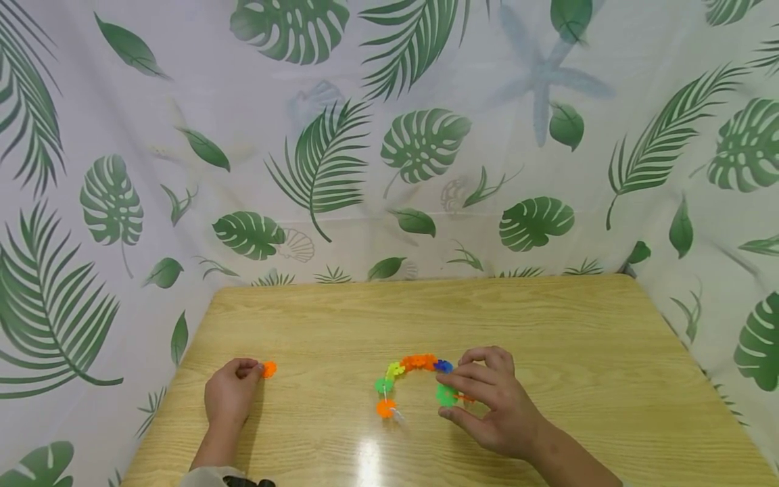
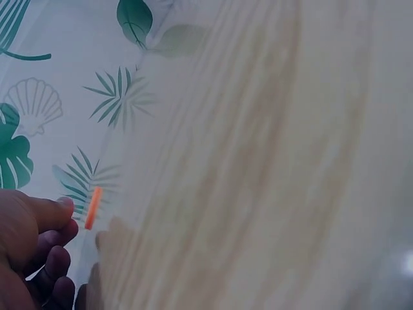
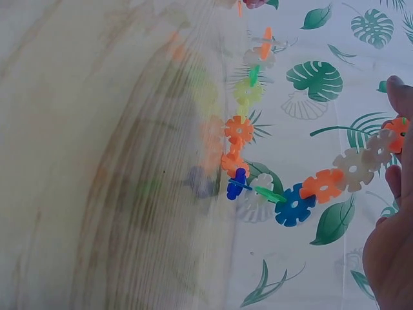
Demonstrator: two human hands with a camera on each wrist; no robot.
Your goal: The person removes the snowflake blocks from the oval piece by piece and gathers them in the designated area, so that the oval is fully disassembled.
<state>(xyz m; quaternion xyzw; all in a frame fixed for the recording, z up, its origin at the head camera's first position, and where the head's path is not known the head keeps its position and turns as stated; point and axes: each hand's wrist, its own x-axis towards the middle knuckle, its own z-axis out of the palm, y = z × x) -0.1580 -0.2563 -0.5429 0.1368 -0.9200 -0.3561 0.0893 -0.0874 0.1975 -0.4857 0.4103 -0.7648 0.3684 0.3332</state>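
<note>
Two bare hands work over a wood-grain tabletop [image 1: 328, 318], a leaf-print cloth [image 1: 420, 250] rising behind it. Left hand [image 1: 230, 396], lower left of the frame: grip narrow, thumb and finger pinching one loose orange disc [image 1: 270, 369] by its edge. Right hand [image 1: 496, 399], lower right of centre: grip curled round one end of a chain [image 1: 420, 362] of notched discs; exact contact partly hidden by the fingers. Chain itself bows through the lower middle of the frame, orange, yellow, green and blue pieces slotted edge to edge. Right wrist view adds a blue disc [image 3: 295, 205] and clear discs [image 3: 353, 169] on the stretch leading to that hand. Handling, by judgement: thin plastic, very light, each disc fairly stiff and smooth enough to slip if pinched carelessly. Chain likely bends and twists at its slots rather than in the discs; those joints look the weak points. Best hold for the loose piece: rim between thumb and fingertip, notches left free. For the chain: a firm pinch on the end disc's faces, any dangling weight kept small.
</note>
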